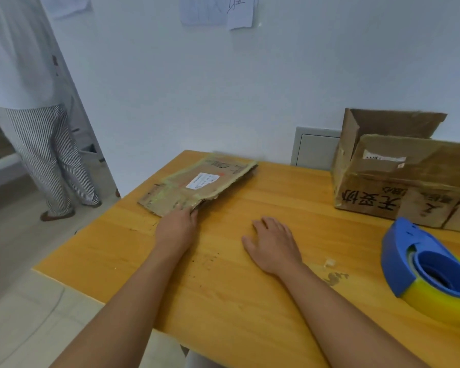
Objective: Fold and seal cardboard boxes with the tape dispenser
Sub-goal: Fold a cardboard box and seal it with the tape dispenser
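Observation:
A flattened cardboard box (197,183) with a white label lies near the table's far left corner. My left hand (177,224) grips its near edge, fingers tucked under the cardboard. My right hand (272,243) rests flat on the wooden table (223,301), fingers spread, holding nothing. A blue tape dispenser (430,266) with a yellowish tape roll sits at the right, a short way from my right hand. An assembled cardboard box (398,179) with open top flaps and black writing stands at the far right.
Another person (29,102) in striped trousers stands on the floor at the far left, beyond the table. A white wall with paper notes (218,9) runs behind the table. Tape scraps and dark crumbs dot the tabletop.

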{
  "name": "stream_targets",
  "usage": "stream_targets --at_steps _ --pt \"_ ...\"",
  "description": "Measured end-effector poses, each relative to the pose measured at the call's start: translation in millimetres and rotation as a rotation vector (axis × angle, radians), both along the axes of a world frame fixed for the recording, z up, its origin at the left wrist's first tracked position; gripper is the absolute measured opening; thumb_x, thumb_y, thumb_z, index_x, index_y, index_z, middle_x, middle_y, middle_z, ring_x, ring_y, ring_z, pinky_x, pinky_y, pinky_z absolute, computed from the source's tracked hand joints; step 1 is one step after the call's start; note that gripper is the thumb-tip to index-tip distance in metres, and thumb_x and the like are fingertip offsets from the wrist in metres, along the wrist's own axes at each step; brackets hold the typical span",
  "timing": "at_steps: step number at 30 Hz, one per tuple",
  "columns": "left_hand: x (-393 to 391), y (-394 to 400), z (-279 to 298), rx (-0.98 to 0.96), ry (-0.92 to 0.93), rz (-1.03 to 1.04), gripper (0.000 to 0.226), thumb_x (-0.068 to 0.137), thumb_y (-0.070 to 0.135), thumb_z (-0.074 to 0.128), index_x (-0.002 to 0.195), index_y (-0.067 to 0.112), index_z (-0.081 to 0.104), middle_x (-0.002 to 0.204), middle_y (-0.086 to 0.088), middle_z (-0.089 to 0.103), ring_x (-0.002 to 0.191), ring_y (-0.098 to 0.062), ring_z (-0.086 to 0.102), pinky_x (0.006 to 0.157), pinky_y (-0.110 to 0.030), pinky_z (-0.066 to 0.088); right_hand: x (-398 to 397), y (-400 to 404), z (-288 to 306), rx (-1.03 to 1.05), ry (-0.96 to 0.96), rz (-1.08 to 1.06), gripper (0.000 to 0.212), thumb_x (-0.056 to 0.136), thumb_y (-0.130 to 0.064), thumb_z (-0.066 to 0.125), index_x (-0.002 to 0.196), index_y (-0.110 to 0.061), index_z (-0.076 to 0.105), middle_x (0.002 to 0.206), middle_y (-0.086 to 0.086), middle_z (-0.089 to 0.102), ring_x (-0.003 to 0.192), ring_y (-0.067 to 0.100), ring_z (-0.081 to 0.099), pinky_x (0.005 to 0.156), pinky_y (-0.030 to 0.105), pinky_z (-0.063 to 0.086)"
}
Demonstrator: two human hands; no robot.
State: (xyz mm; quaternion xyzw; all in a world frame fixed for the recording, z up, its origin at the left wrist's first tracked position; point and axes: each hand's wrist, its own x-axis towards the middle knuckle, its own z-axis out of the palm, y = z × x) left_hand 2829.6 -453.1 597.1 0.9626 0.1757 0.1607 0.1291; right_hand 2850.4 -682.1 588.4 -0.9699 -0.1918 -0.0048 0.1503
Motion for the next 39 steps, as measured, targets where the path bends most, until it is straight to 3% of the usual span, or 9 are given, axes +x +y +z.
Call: stream_targets --at_steps 7,10,15,20,26,31,34,36,39 --pt "-45.9 -31.3 27.1 -0.226 -0.295 -0.125 0.019 0.103 0.035 0.046 0.092 0.031 0.06 0.072 0.014 0.058 0.064 -0.009 0.052 0.052 -0.029 0.03 0.9 -9.2 15.9 0.476 0.094 -0.215 0.071 0.1 -0.038 0.05 0.157 -0.012 0.017 0.16 0.009 0.022 0.142 0.029 0.032 0.109 0.037 0.034" --pt "-57.1 -37.2 45.1 -0.381 -0.441 -0.142 0.015 0.1 0.036 0.055 0.107 0.033 0.067 0.077 0.017 0.063 0.065 -0.004 0.054 0.053 -0.024 0.034 7.1 -18.5 36.0 0.74 0.163 -0.377 0.079 0.099 -0.034 0.054 0.158 -0.01 0.008 0.164 0.013 0.012 0.145 0.033 0.027 0.112 0.039 0.029" --pt "-75.3 -44.0 76.0 -0.566 -0.578 -0.134 0.009 0.093 0.036 0.066 0.095 0.028 0.068 0.076 0.013 0.064 0.067 -0.001 0.055 0.053 -0.014 0.037 15.7 -63.1 63.3 1.108 0.027 -0.393 0.1 0.09 -0.045 0.067 0.158 -0.028 -0.004 0.167 0.001 0.004 0.15 0.03 0.019 0.116 0.05 0.028" --pt "-87.7 -46.3 90.6 -0.713 -0.678 -0.091 0.015 0.091 0.041 0.068 0.083 0.028 0.065 0.073 0.004 0.062 0.063 -0.013 0.051 0.056 -0.032 0.039 -4.4 -97.1 84.0 1.096 0.024 -0.225 0.117 0.072 -0.063 0.07 0.156 -0.038 -0.006 0.166 0.001 0.012 0.15 0.026 0.017 0.116 0.051 0.027" --pt "-90.7 -69.9 99.2 -0.706 -0.731 0.019 0.031 0.095 0.047 0.059 0.115 0.023 0.058 0.093 0.012 0.06 0.084 -0.005 0.057 0.063 -0.023 0.04 -30.2 -97.2 108.7 0.918 -0.038 0.024 0.118 0.07 -0.062 0.071 0.156 -0.04 -0.007 0.165 -0.011 0.007 0.136 -0.002 0.012 0.111 0.032 0.017" --pt "-98.4 -74.4 108.2 -0.755 -0.673 -0.063 0.043 0.091 0.056 0.057 0.124 0.029 0.055 0.11 0.012 0.064 0.103 -0.008 0.06 0.077 -0.03 0.05 -33.1 -102.6 136.5 0.996 -0.07 -0.023 0.087 0.074 -0.077 0.063 0.14 -0.034 0.024 0.149 0.001 0.04 0.133 0.01 0.037 0.106 0.037 0.037" --pt "-106.0 -79.9 103.9 -0.737 -0.608 -0.127 0.076 0.085 0.061 0.06 0.151 0.042 0.027 0.142 0.009 0.05 0.126 -0.013 0.051 0.1 -0.039 0.048 -35.7 -108.3 140.5 0.968 -0.069 -0.069 0.06 0.086 -0.074 0.046 0.122 -0.026 0.04 0.118 -0.004 0.054 0.11 0.015 0.054 0.084 0.034 0.043" --pt "-110.0 -81.3 102.5 -0.723 -0.586 -0.147 0.09 0.081 0.061 0.062 0.153 0.048 0.008 0.141 0.009 0.046 0.127 -0.016 0.05 0.099 -0.038 0.047 -38.4 -113.1 137.5 0.968 -0.065 -0.079 0.051 0.093 -0.068 0.041 0.117 -0.023 0.048 0.104 -0.004 0.058 0.096 0.012 0.055 0.073 0.03 0.04" --pt "-112.1 -79.6 98.6 -0.569 -0.577 -0.201 0.083 0.083 0.059 0.062 0.145 0.063 0.007 0.148 0.016 0.04 0.131 -0.013 0.047 0.1 -0.04 0.047 -41.7 -115.5 127.6 0.99 -0.102 -0.093 0.058 0.089 -0.07 0.043 0.124 -0.025 0.053 0.116 -0.005 0.056 0.106 0.008 0.054 0.077 0.023 0.04"
